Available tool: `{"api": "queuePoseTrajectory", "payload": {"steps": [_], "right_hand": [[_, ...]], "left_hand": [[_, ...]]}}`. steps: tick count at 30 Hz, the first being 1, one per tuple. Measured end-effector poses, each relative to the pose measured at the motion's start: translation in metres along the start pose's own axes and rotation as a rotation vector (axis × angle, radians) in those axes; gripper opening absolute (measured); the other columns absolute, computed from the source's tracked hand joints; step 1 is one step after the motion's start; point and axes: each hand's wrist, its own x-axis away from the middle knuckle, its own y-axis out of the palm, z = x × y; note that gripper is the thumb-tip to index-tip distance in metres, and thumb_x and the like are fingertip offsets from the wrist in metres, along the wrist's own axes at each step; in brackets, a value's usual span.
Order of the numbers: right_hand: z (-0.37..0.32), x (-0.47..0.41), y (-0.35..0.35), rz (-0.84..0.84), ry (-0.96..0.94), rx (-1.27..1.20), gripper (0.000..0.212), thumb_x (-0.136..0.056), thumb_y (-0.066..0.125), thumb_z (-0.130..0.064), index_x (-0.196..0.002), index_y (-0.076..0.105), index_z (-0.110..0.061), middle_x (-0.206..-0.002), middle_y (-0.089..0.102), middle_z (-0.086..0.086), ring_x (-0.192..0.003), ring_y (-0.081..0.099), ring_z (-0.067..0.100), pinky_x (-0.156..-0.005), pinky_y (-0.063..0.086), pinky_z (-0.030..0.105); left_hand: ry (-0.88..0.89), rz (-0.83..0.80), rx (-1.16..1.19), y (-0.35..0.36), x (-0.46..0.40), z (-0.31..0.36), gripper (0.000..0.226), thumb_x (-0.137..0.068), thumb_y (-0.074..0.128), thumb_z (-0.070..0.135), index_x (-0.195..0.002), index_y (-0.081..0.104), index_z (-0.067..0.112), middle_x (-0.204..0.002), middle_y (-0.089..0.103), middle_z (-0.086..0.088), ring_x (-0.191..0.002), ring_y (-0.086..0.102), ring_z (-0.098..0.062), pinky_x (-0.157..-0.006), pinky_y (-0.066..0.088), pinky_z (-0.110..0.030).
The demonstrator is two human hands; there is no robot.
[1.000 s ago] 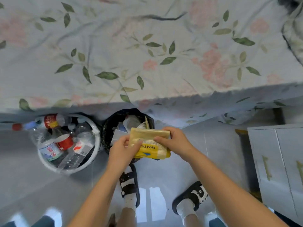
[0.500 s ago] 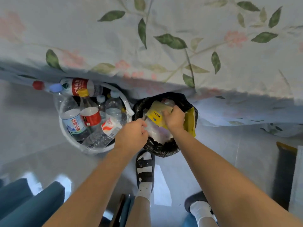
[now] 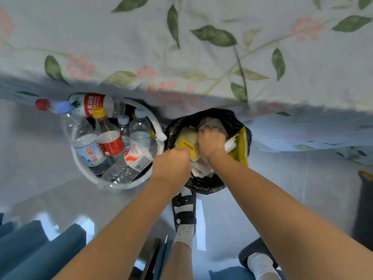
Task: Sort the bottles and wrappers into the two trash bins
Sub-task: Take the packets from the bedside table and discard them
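Right hand (image 3: 211,141) and left hand (image 3: 173,164) both clutch yellow wrapper (image 3: 188,147) inside black bin (image 3: 203,183); white bin (image 3: 84,168) of bottles (image 3: 90,152) just beside, under bedsheet (image 3: 201,57) edge.

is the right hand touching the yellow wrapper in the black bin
Touching. The head view shows the right hand pressed against the yellow wrapper inside the black bin.
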Motion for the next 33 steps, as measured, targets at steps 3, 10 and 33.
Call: {"api": "queuePoseTrajectory", "payload": {"steps": [3,10,33], "right_hand": [[0.021,0.032,-0.02,0.074,-0.096,-0.056,0.042,-0.097,0.04,-0.037,-0.13,0.045,-0.011,-0.129,0.047,0.009,-0.117,0.043,0.029,-0.073,0.04,0.035],[0.156,0.143,-0.042,0.243,0.033,-0.294,0.042,-0.098,0.036,-0.04,-0.126,0.047,-0.011,-0.118,0.056,0.01,-0.11,0.05,0.032,-0.072,0.043,0.037],[0.663,0.601,0.136,0.581,1.207,-0.754,0.027,-0.093,0.056,-0.022,-0.12,0.058,-0.018,-0.114,0.062,0.004,-0.111,0.051,0.027,-0.078,0.047,0.038]], "left_hand": [[0.008,0.006,-0.035,-0.013,0.007,0.016,0.025,-0.094,0.043,0.019,-0.115,0.055,0.017,-0.11,0.061,-0.004,-0.099,0.061,-0.028,-0.075,0.048,-0.035],[0.101,0.041,-0.108,-0.036,0.023,0.11,0.026,-0.094,0.045,0.027,-0.116,0.057,0.022,-0.114,0.063,-0.002,-0.104,0.061,-0.026,-0.08,0.052,-0.037],[0.965,0.11,-0.365,0.031,0.151,0.711,0.05,-0.089,0.058,0.04,-0.131,0.05,0.013,-0.132,0.053,-0.008,-0.122,0.045,-0.027,-0.101,0.042,-0.039]]}}
